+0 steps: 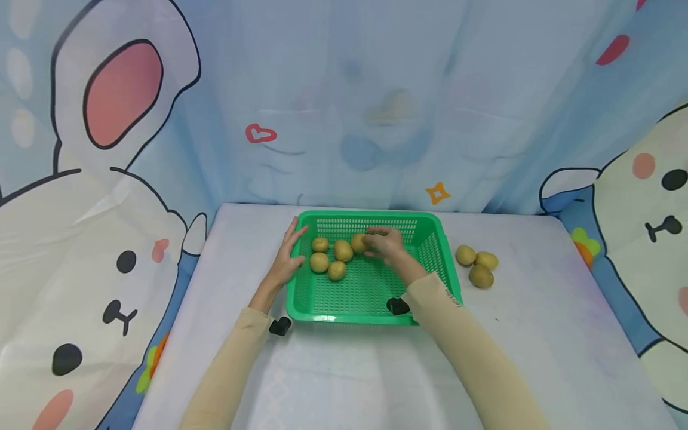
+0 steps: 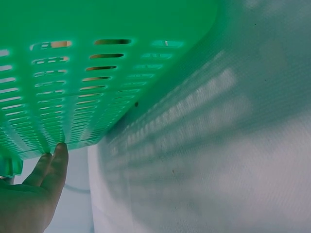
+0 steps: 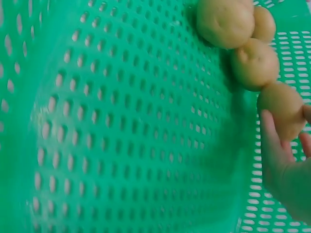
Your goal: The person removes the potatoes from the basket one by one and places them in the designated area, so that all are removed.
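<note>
Touching basket [image 1: 349, 319] with straight fingers, pinching potato [image 1: 358, 242]: left and right hands [image 1: 283, 261] [image 1: 388, 245].

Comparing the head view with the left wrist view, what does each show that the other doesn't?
Head only: the right grip holding a potato inside the green basket, and three potatoes outside it on the white cloth.

Left wrist only: a close look at the slotted outer wall of the basket, with streaked light and shadow beside it on the cloth; whether the brownish bits showing through are potatoes, I cannot tell.

Both: the basket, the left grip touching it, and the cloth.
</note>
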Tool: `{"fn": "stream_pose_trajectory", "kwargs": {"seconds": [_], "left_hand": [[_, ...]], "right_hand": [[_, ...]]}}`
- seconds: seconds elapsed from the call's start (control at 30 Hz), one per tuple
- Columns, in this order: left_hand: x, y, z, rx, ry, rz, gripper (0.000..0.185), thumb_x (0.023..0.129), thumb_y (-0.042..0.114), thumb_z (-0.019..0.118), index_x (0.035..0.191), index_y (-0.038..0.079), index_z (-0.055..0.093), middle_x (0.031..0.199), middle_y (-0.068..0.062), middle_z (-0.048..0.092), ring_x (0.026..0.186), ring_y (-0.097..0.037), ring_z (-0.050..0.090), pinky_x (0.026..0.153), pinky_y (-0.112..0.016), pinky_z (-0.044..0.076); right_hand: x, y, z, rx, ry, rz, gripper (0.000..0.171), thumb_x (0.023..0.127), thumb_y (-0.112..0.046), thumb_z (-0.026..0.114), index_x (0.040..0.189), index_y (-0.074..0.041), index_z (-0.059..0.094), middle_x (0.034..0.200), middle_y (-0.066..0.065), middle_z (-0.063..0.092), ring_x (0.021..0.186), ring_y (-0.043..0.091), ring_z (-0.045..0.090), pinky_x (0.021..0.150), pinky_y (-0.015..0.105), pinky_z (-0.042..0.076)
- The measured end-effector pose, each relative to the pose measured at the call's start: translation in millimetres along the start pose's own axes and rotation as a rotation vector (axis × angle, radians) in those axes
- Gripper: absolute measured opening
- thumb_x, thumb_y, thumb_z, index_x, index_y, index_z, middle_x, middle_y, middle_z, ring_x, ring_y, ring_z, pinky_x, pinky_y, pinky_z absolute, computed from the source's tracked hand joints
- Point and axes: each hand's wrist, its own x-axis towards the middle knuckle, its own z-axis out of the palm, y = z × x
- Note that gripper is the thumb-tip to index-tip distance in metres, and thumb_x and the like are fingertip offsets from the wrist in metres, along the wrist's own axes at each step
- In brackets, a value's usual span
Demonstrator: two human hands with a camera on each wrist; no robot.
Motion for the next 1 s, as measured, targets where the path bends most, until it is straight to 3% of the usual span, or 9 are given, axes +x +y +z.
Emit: {"fn": "stream_pose_trajectory", "kwargs": {"seconds": [0.27, 0.47, 0.63, 0.77, 0.9, 1.0], "left_hand": [[8.1, -35.0, -3.5, 0.019, 0.047, 0.026, 0.082, 0.071, -0.016, 0.045, 0.151, -0.003, 0.034, 0.165, -0.013, 0.000, 0.151, -0.029, -0.003, 0.114, -0.059, 0.014], [7.8, -41.1, -2.7, 0.010, 0.057, 0.022, 0.084, 0.070, -0.013, 0.045, 0.152, 0.001, 0.035, 0.166, -0.009, 0.001, 0.151, -0.025, -0.003, 0.114, -0.057, 0.014], [7.6, -39.4, -0.9, 0.016, 0.048, 0.003, 0.083, 0.071, -0.015, 0.044, 0.152, 0.000, 0.033, 0.166, -0.010, 0.000, 0.151, -0.025, -0.004, 0.115, -0.056, 0.014], [4.2, -25.5, -0.7, -0.009, 0.034, -0.007, 0.082, 0.071, -0.017, 0.043, 0.151, -0.005, 0.031, 0.165, -0.013, -0.002, 0.151, -0.030, -0.005, 0.113, -0.056, 0.016], [-0.7, -5.7, -0.4, -0.023, 0.014, -0.009, 0.080, 0.071, -0.017, 0.043, 0.149, -0.011, 0.030, 0.164, -0.021, -0.003, 0.150, -0.035, -0.006, 0.111, -0.057, 0.018], [-2.7, 1.1, 1.0, -0.015, 0.002, -0.013, 0.079, 0.071, -0.016, 0.044, 0.149, -0.012, 0.029, 0.163, -0.021, -0.003, 0.150, -0.036, -0.006, 0.112, -0.056, 0.019]], "right_hand": [[-13.1, -23.4, -15.2, 0.033, -0.128, -0.043, 0.051, 0.093, 0.000, 0.062, 0.142, 0.005, 0.047, 0.138, 0.027, 0.048, 0.124, 0.042, 0.051, 0.094, 0.048, 0.050], [-22.1, -35.2, -47.1, 0.031, -0.125, -0.074, 0.054, 0.094, -0.003, 0.062, 0.145, 0.002, 0.045, 0.142, 0.026, 0.045, 0.121, 0.037, 0.056, 0.093, 0.044, 0.051], [-31.7, -46.3, -84.0, 0.033, -0.107, -0.079, 0.056, 0.095, -0.006, 0.063, 0.147, 0.000, 0.043, 0.145, 0.024, 0.043, 0.103, 0.020, 0.065, 0.096, 0.044, 0.049], [-42.2, -54.5, -113.4, 0.090, -0.070, -0.069, 0.058, 0.093, -0.007, 0.066, 0.147, -0.002, 0.044, 0.133, 0.016, 0.052, 0.093, 0.013, 0.067, 0.098, 0.045, 0.047], [-54.4, -57.3, -144.8, 0.150, -0.007, -0.055, 0.061, 0.091, -0.009, 0.068, 0.147, -0.004, 0.044, 0.113, 0.002, 0.060, 0.096, 0.015, 0.066, 0.099, 0.044, 0.046], [-63.0, -52.6, -168.8, 0.205, 0.043, -0.014, 0.060, 0.091, -0.008, 0.068, 0.147, -0.007, 0.045, 0.109, -0.001, 0.061, 0.105, 0.018, 0.062, 0.100, 0.042, 0.044]]}}
